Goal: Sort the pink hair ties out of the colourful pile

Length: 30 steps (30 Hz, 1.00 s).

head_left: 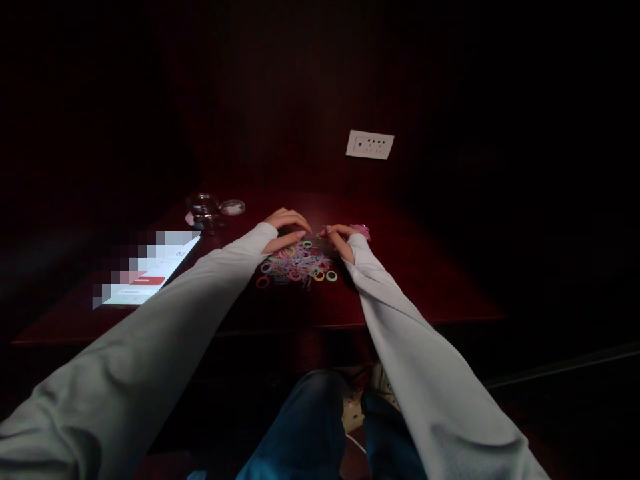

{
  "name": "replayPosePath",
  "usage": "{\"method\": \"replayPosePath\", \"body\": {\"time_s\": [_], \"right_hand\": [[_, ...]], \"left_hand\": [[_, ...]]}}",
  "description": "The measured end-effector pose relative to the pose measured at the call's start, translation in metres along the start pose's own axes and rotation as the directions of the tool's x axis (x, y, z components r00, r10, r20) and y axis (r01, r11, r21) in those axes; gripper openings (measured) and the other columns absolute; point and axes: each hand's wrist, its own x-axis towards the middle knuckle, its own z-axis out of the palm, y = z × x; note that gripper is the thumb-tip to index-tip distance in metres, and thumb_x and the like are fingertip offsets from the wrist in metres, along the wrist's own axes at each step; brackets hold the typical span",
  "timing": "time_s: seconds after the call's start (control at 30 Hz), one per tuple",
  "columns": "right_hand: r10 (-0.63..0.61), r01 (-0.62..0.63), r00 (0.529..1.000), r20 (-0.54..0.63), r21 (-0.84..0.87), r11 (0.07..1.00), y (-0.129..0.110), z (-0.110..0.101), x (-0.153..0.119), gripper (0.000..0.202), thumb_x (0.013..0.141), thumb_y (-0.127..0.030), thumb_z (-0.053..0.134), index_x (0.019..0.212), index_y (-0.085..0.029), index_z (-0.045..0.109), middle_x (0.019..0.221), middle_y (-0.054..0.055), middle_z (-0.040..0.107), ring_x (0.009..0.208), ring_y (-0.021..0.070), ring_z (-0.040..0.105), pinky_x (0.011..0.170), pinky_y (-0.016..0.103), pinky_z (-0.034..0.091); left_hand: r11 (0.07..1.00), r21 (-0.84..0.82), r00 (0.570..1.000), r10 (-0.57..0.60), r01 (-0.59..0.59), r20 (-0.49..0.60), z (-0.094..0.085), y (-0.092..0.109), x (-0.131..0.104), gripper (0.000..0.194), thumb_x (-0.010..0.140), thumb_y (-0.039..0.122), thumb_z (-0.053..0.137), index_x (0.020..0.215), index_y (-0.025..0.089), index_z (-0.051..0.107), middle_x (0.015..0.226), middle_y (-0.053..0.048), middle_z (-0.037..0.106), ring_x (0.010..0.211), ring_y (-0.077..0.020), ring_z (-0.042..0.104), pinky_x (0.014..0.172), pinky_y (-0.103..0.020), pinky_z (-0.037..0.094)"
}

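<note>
A loose pile of small pastel elastic bands [295, 265] lies on the dark red table [410, 293], with several thicker rings around its edge. My left hand [286, 229] rests over the pile's back left side, fingers curved and thumb apart from them, with nothing visible in it. Across from it, my right hand [340, 239] is bent at the pile's back right, its fingertips near those of my left hand. Whether it pinches anything is too small to tell. Just behind my right wrist is a pink item [361, 231], partly hidden.
At the back left stand a clear jar [204, 205] and a small round clear lid [233, 208]. A lit screen [150, 281] lies on the left, beside my left sleeve. A white socket panel [370, 145] is on the wall behind.
</note>
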Motion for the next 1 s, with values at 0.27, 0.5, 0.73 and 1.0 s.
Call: {"method": "replayPosePath", "body": {"time_s": [0.27, 0.5, 0.73, 1.0], "right_hand": [[-0.004, 0.079, 0.981, 0.196, -0.377, 0.923, -0.007, -0.004, -0.012, 0.037, 0.098, -0.037, 0.057, 0.076, -0.021, 0.083, 0.080, 0.006, 0.068, 0.088, 0.0199, 0.060, 0.098, 0.039, 0.043], [0.036, 0.039, 0.985, 0.169, -0.419, 0.907, -0.011, -0.007, -0.015, 0.038, 0.100, -0.028, 0.053, 0.077, -0.022, 0.083, 0.077, 0.007, 0.066, 0.088, 0.0230, 0.063, 0.105, 0.045, 0.042], [0.033, 0.061, 0.979, 0.203, -0.438, 0.897, -0.014, -0.010, -0.016, 0.038, 0.099, -0.034, 0.052, 0.083, -0.023, 0.084, 0.079, 0.007, 0.068, 0.089, 0.0222, 0.061, 0.102, 0.043, 0.045], [0.006, 0.069, 0.982, 0.189, -0.390, 0.918, -0.010, -0.009, -0.016, 0.038, 0.101, -0.032, 0.055, 0.077, -0.020, 0.082, 0.076, 0.005, 0.066, 0.087, 0.0185, 0.060, 0.099, 0.035, 0.041]], "left_hand": [[0.989, 0.144, 0.978, -0.002, -0.029, 0.208, 0.008, 0.013, -0.006, 0.029, 0.098, 0.046, 0.059, 0.091, 0.032, 0.084, 0.106, -0.001, 0.080, 0.101, -0.0219, 0.060, 0.097, -0.039, 0.040], [0.979, 0.201, 0.983, -0.014, -0.023, 0.182, 0.005, 0.008, -0.008, 0.029, 0.098, 0.043, 0.057, 0.095, 0.030, 0.083, 0.105, -0.002, 0.080, 0.101, -0.0224, 0.061, 0.092, -0.039, 0.038], [0.976, 0.216, 0.986, -0.028, -0.009, 0.166, 0.005, 0.007, -0.008, 0.031, 0.099, 0.044, 0.055, 0.094, 0.029, 0.082, 0.102, -0.002, 0.080, 0.099, -0.0217, 0.062, 0.091, -0.039, 0.037], [0.970, 0.244, 0.990, -0.022, -0.013, 0.142, 0.003, 0.011, -0.008, 0.030, 0.098, 0.041, 0.055, 0.090, 0.025, 0.080, 0.101, -0.003, 0.080, 0.098, -0.0212, 0.063, 0.089, -0.037, 0.038]]}}
